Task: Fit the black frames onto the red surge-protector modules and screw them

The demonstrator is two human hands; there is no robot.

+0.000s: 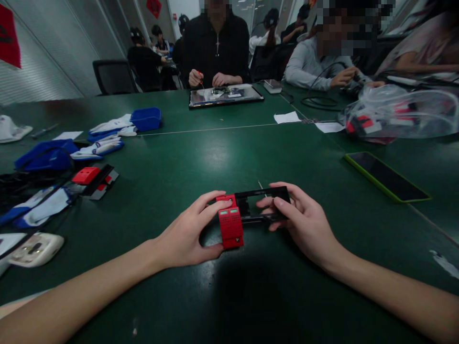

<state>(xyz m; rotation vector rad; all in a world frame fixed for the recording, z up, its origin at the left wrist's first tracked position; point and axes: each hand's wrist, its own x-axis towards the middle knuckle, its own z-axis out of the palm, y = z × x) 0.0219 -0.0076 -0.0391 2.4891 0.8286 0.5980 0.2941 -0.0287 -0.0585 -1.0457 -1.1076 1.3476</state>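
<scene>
My left hand (191, 229) is closed around a red surge protector module (231, 227), its thumb at the lower edge and its fingers over the top. Two small pale-green windows show on the red face. The module sits at the left end of a black open plastic frame (256, 219). The right end of that frame is pinched between the thumb and fingers of my right hand (301, 217). Both parts are joined or touching, held just over the green table; how they connect is partly hidden by my fingers.
Left on the green table (172, 172) lie a red, black and grey block (95, 180), blue trays (146, 118) and work gloves (98, 149). A green-edged phone (387, 177) and a clear bag (405, 114) lie right. Across, a person (217, 45) works on a flat panel (225, 97).
</scene>
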